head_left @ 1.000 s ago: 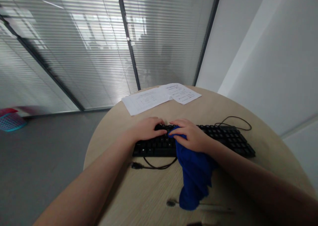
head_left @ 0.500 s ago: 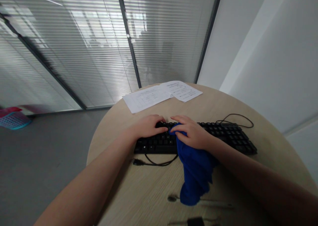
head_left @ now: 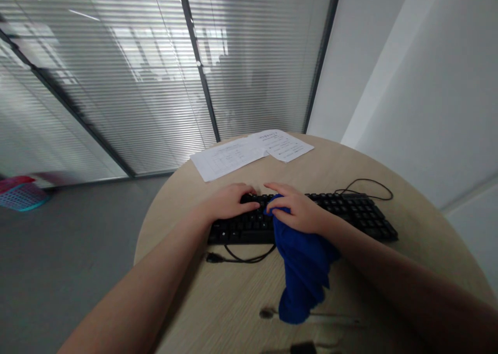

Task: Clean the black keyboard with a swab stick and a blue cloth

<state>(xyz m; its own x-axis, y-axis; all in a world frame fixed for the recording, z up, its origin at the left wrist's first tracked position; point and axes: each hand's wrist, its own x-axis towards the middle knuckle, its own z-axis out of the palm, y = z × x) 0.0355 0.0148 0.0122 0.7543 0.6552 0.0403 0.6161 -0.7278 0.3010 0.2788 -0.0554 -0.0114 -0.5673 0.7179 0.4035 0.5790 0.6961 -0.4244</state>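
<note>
A black keyboard lies flat across the round table, its left part nearest my left hand. My left hand grips the keyboard from the left, fingers bent at its far edge and thumb lying over the keys. Bunched in my right hand is a blue cloth, pressed on the middle keys. The right index finger is stretched out above it. The cloth hangs over the near edge onto the table and covers part of a thin brush. Palms and the keys beneath them are hidden.
Printed papers lie at the far side of the table. A cable with a plug rests before the keyboard, and a cord loop behind it. A dark object is at the bottom edge. A basket stands on the floor.
The view has shifted slightly. Both hands keep nearly the same places on the keyboard, and the cloth remains in the right hand.
</note>
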